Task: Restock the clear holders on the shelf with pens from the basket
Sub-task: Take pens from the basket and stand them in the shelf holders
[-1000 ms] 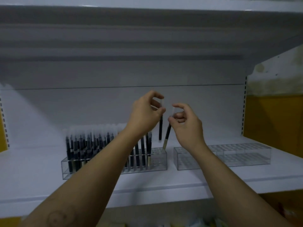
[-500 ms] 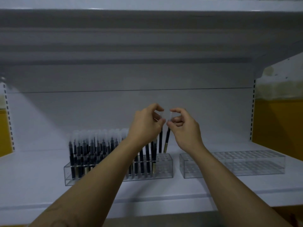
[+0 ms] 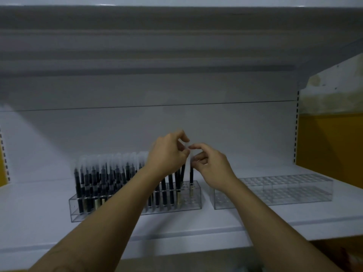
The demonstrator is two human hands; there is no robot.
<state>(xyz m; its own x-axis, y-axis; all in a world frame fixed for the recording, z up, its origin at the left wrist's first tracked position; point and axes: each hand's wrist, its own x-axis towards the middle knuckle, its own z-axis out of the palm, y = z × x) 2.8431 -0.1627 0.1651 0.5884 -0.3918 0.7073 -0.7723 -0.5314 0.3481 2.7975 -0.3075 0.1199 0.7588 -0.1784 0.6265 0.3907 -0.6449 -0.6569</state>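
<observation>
Both hands are up in front of the white shelf, close enough that the fingertips nearly touch. The left hand has its fingers curled and pinches the frosted cap of a tilted pen. That one's lower end drops in behind the last pens of the row, so I can't tell if it's seated. The right hand is pinching too, thumb and index finger on the cap of an upright pen, whose gold tip sits in a hole near the right end of the left holder.

That clear holder is mostly full: black pens with frosted caps stand packed from its left end almost to the right, with a few open holes at the right end. The right holder sits just beside it on the same shelf, a small gap between them, showing only its grid of holes.

Behind it all is a grey back panel, the upper shelf hangs overhead, and there's a yellow wall off to the right.
</observation>
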